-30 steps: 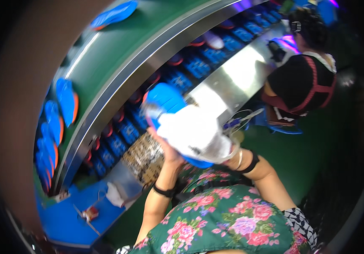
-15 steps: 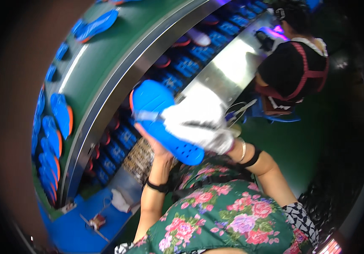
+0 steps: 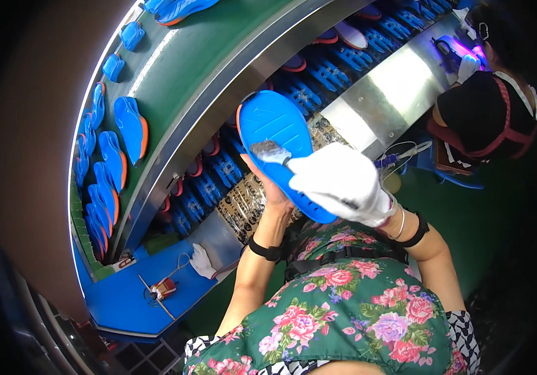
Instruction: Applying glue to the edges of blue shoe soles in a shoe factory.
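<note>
My bare left hand [image 3: 273, 187] is closed around the side of a blue insole [image 3: 275, 122] with an orange edge, holding it tilted with its broad end away from me. Across the insole's face lies a flat brush [image 3: 270, 152] with greyish bristles. My right hand [image 3: 342, 181], in a white glove, grips the brush's handle; its bristles appear to touch the blue surface. The glove hides most of the handle and part of the insole's narrower end, where a row of holes shows.
On the left a green conveyor belt [image 3: 201, 55] carries several blue insoles [image 3: 131, 128] behind a metal rail. Below it runs a row of shoes and blue holders [image 3: 306, 97]. A blue table [image 3: 115, 306] bears a white glove [image 3: 203, 261]. A co-worker [image 3: 484, 112] sits at right.
The view has shifted, so the surroundings sit further right. My right hand has moved relative to the insole, and the brush's bristles now show sharply near its middle. Both hands keep their hold.
</note>
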Action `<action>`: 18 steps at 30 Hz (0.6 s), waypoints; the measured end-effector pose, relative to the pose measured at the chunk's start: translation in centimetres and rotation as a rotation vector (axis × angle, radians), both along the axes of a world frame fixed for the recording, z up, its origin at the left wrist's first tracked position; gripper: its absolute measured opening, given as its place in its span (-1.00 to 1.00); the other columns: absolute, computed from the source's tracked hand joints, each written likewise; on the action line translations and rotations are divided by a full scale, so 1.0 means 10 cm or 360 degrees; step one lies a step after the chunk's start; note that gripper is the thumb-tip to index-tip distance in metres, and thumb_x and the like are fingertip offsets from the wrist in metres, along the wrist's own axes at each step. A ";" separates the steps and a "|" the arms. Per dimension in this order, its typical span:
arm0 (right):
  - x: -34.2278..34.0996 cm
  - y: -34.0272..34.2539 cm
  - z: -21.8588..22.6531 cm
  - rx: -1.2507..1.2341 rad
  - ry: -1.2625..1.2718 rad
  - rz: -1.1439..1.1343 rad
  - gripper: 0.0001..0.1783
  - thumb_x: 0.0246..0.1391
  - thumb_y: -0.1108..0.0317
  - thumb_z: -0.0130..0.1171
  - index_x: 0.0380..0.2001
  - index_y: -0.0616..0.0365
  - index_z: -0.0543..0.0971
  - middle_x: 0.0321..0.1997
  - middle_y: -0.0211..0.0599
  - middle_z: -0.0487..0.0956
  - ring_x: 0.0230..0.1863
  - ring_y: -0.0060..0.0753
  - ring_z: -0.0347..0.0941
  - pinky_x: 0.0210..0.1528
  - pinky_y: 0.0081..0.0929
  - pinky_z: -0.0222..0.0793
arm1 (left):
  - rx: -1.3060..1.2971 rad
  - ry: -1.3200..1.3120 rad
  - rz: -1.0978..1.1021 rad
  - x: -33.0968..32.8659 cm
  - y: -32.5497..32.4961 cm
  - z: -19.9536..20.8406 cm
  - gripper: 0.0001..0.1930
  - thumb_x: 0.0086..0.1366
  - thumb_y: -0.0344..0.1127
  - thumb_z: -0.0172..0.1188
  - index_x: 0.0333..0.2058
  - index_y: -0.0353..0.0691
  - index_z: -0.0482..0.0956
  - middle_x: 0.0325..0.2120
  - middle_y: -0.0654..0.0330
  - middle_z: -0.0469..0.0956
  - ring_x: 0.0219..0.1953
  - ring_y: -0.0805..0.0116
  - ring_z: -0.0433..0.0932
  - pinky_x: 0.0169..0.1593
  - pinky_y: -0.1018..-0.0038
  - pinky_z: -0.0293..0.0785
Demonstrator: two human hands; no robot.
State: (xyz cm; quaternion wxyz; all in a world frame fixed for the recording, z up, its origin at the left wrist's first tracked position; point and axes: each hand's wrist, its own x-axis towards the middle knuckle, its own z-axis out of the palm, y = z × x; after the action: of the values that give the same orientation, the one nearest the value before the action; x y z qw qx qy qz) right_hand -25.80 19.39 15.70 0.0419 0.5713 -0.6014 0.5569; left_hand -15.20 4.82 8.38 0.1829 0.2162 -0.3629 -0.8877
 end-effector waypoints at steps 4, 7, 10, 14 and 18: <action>0.01 -0.02 -0.01 -0.0032 -0.0155 0.0233 -0.73 -0.09 0.54 0.43 -0.24 0.09 0.76 -0.15 -0.20 0.75 -0.20 -0.20 0.68 -0.14 -0.30 0.59 | 0.0452 0.0363 -0.0193 0.04 -0.21 -0.20 0.15 0.08 0.77 -0.12 0.25 -0.24 0.31 -0.01 -0.06 0.57 -0.05 0.07 0.60 0.06 0.13 0.59; -0.11 -0.06 -0.10 -0.0080 -0.0530 0.0033 -0.86 -0.03 0.53 0.43 -0.33 0.15 0.76 -0.20 -0.15 0.75 -0.24 -0.25 0.69 -0.16 -0.33 0.57 | 0.0245 -0.0175 0.0334 -0.05 -0.21 -0.21 0.20 -0.01 0.84 -0.16 0.11 -0.32 0.40 -0.18 -0.08 0.60 -0.18 0.11 0.63 -0.06 0.17 0.64; -0.08 -0.02 -0.09 0.0007 -0.0063 0.0092 -0.77 -0.01 0.50 0.41 -0.22 0.11 0.76 -0.12 -0.18 0.75 -0.19 -0.21 0.68 -0.14 -0.31 0.58 | 0.0422 0.0271 -0.0217 -0.09 -0.25 -0.09 0.22 -0.02 0.86 -0.21 0.03 -0.38 0.45 -0.25 -0.08 0.62 -0.20 0.12 0.64 -0.08 0.17 0.64; -0.01 0.04 -0.14 -0.0055 -0.0396 0.0254 -0.79 -0.09 0.50 0.47 -0.30 0.12 0.77 -0.23 -0.16 0.75 -0.24 -0.21 0.68 -0.13 -0.32 0.58 | 0.0343 0.0480 -0.0357 -0.13 -0.30 -0.19 0.28 -0.10 0.90 -0.22 -0.05 -0.45 0.47 -0.33 -0.11 0.61 -0.23 0.00 0.64 -0.12 0.10 0.65; -0.01 0.11 -0.15 -0.0001 -0.0479 0.0065 -0.79 -0.04 0.50 0.45 -0.26 0.14 0.76 -0.21 -0.17 0.74 -0.24 -0.18 0.67 -0.15 -0.31 0.58 | 0.0405 0.0480 -0.0190 -0.11 -0.26 -0.18 0.34 -0.17 0.92 -0.24 0.12 -0.35 0.37 -0.26 -0.08 0.59 -0.32 -0.09 0.63 -0.16 -0.05 0.58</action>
State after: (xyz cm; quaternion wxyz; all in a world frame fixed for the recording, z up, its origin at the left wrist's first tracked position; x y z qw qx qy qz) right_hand -25.89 20.53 14.17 -0.0599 0.4936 -0.5889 0.6371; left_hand -16.34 2.26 6.56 0.1536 0.0802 -0.2285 -0.9580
